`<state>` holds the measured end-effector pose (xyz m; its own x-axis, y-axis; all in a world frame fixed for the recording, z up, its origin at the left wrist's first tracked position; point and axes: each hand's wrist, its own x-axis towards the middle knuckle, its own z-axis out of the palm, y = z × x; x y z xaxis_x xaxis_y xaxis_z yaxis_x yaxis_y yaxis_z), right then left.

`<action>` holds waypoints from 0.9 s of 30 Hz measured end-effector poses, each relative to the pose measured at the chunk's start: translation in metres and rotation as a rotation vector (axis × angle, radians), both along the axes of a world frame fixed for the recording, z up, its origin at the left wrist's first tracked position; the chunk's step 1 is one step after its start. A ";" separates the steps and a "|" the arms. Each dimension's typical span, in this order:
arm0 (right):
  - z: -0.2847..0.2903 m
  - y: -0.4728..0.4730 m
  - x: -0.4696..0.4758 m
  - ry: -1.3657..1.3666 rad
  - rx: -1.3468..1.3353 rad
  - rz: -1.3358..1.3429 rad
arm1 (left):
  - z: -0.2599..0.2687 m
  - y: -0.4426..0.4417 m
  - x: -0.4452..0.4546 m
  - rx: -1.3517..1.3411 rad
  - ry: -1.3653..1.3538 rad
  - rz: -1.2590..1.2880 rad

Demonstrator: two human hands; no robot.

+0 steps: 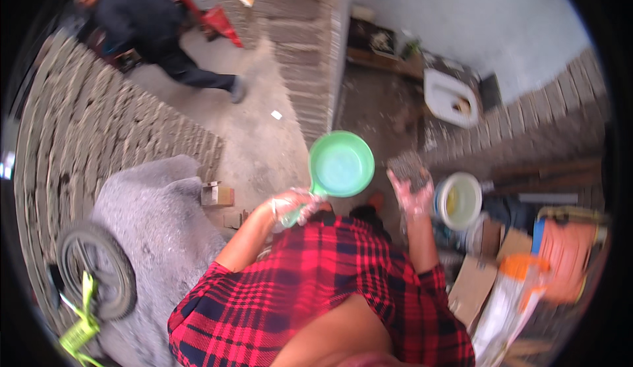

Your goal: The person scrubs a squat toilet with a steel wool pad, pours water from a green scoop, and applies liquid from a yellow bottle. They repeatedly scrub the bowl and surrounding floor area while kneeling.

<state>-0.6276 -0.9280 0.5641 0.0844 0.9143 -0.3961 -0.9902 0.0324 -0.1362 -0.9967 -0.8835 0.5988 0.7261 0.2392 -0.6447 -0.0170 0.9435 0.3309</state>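
My left hand (pixel 295 206), in a thin clear plastic glove, grips the handle of a green plastic dipper (pixel 342 163). The dipper's bowl faces up in front of my body and looks pale inside; whether it holds water I cannot tell. To the right, my right hand (pixel 414 200), also gloved in clear plastic, holds a rough grey-brown scouring pad (pixel 408 168) against its fingers. A gap separates the pad from the dipper. Nearest to my right hand stands a pale plastic bucket (pixel 461 201) with something yellow inside.
A white squat toilet (pixel 451 97) lies in the walled area ahead right. Another person (pixel 143 26) bends over at upper left, beyond a brick wall (pixel 123 105). A grey cover (pixel 158 214) and a wheel (pixel 96 270) are at left; cardboard (pixel 472 285) and an orange container (pixel 566 258) at right.
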 end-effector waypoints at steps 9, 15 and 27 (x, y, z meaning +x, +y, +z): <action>0.000 -0.010 0.030 -0.037 -0.027 -0.123 | -0.015 0.038 0.047 0.001 0.105 -0.081; -0.002 0.000 0.074 0.075 -0.227 -0.267 | -0.026 0.089 0.104 0.009 0.085 -0.127; -0.026 0.121 0.199 0.010 -0.168 -0.155 | -0.042 0.192 0.230 -0.090 -0.013 -0.039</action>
<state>-0.4281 -0.8070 0.5383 0.2141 0.8116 -0.5436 -0.9764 0.1621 -0.1425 -0.7664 -0.6911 0.5572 0.7420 0.1521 -0.6529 0.0163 0.9696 0.2443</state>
